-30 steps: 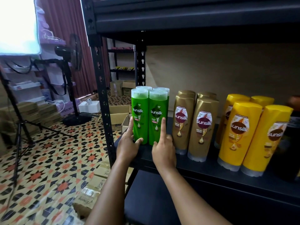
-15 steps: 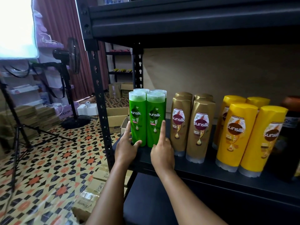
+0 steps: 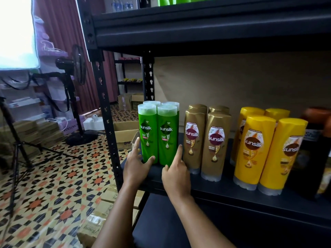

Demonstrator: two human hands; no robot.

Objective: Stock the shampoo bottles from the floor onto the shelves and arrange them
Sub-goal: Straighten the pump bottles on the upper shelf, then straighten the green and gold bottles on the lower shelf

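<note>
At the left end of the shelf (image 3: 232,192), just inside the perforated upright post (image 3: 105,104), four green bottles (image 3: 158,135) stand as a tight two-by-two block, upright on their bases, caps up, labels facing outward. Right of this block: four gold bottles (image 3: 206,140), cap-down, then yellow bottles (image 3: 265,151), also cap-down, then a dark bottle (image 3: 311,158) at the frame edge, partly cut off. Left hand (image 3: 138,163): fingers relaxed and spread, forefinger laid up the outer left side of the front-left green bottle, thumb touching its lower front; no closed grasp seen. Right hand (image 3: 176,174): forefinger extended straight up into the gap between the green block and the nearest gold bottle, touching the right flank of the front-right green bottle; remaining fingers loosely curled, holding nothing. Key relation: the green block lies directly ahead of and between the two hands, long axes vertical, hands bracketing it low near the bases, both about equally near. Judgement: step in hand is squaring and aligning the green block. Any further nudge would be a sideways or backward push applied low down; these are tall bottles, so a push applied higher could tip them. More green bottles (image 3: 166,0) are visible on the shelf above. Cardboard boxes (image 3: 125,133) sit on the patterned floor (image 3: 53,176) left of the post.
</note>
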